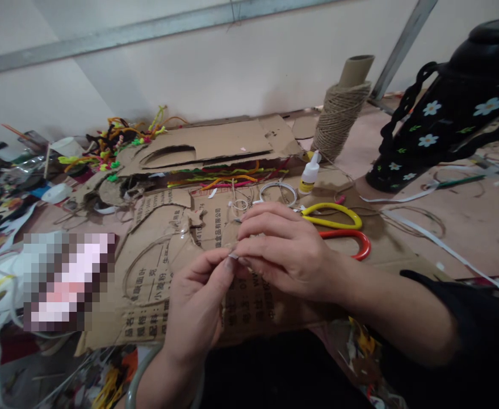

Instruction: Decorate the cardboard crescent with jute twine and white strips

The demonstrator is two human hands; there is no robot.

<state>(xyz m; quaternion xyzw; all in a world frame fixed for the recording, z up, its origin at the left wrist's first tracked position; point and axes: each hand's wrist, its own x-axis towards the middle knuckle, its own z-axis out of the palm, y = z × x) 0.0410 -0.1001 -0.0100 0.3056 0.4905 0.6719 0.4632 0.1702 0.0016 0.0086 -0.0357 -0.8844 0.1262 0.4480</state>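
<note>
white material, a small piece (233,255), is at the fingertips, above the printed cardboard (104,318). all places below are taken from the glue bottle (309,175). the piece lies to the left of the bottle and nearer the wearer. the left hand (196,304) reaches it from the left, the right hand (289,253) from the right; neither is clearly nearer, as both sets of fingertips meet at it. its long axis cannot be confirmed: the fingers cover most of it, and only a pale bit shows.

state of hands: together, tips meeting, the left thumb and forefinger pinched on the piece, the right fingers bent over it. how firmly the right fingers grip cannot be determined.

count, visible items: one white piece, partly hidden. one glue bottle, upright, pointed cap uppermost. one larger white ring (296,196), lying just left of the bottle; one smaller pale ring (233,205), farther left. two handle loops, one yellow (334,225) and one red (365,245), both on the near side of the bottle and to its right; whatever they join is hidden behind the right hand. one twine spool (338,122), standing beyond the bottle and slightly right. one black flask (440,113), well to the right, with white flowers on it.
</note>
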